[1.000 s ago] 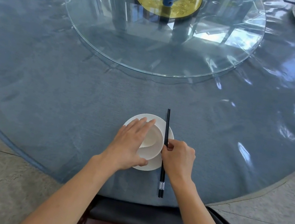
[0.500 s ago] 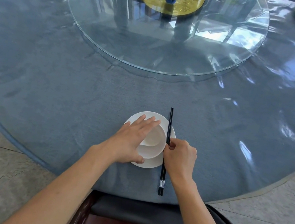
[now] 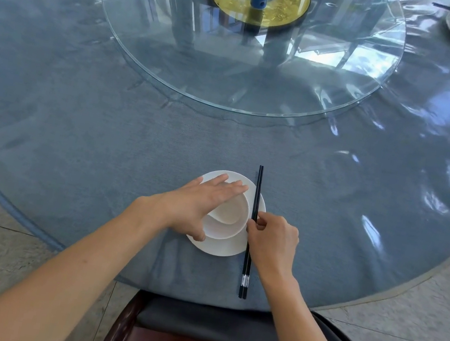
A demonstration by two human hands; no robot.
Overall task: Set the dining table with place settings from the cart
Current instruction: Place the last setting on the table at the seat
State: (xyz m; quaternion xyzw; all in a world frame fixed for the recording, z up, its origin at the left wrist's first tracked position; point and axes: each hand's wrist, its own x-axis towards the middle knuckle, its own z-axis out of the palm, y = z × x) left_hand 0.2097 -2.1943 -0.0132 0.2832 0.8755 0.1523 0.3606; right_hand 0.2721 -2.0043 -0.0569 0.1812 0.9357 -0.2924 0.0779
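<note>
Low in the frame, both forearms reach up toward centre. The right hand [image 3: 272, 242] curls, fingertips pinching the chopsticks [image 3: 251, 229], which lie across the plate's [image 3: 222, 248] right edge. The left hand [image 3: 196, 204] lies flat, fingers extended over the bowl [image 3: 228, 219], thumb against its near side. Beyond, the glass turntable [image 3: 242, 83] fills the upper centre.

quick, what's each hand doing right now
left hand: open, fingers flat over the bowl, thumb at its rim
right hand: fingertips pinching the chopsticks
</note>
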